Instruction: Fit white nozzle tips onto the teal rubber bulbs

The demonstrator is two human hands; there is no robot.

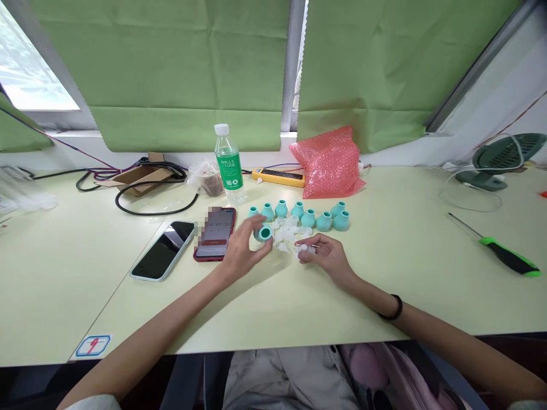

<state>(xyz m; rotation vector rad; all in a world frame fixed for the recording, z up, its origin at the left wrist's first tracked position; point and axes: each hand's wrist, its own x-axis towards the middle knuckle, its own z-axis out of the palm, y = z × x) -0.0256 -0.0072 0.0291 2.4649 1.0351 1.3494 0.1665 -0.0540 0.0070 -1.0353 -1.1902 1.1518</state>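
The teal bulb-shaped piece sits at the fingertips of your left hand, pinched between thumb and fingers, tilted so its open mouth faces you. Beneath everything spreads your pale worktop. At its back, against the green blind, leans a red bubble-wrap pouch; to the left of that stands a white-capped bottle with a green label. Your right hand is to the right of the held piece and apart from it, thumb and fingers closed on a small translucent white piece. Just left of your left hand lies a red-cased phone, with a light-cased phone beyond it. Eight more teal pieces stand upright behind your hands, mouths up. Between your hands and that group is a loose pile of small white pieces, just beside the held teal one.
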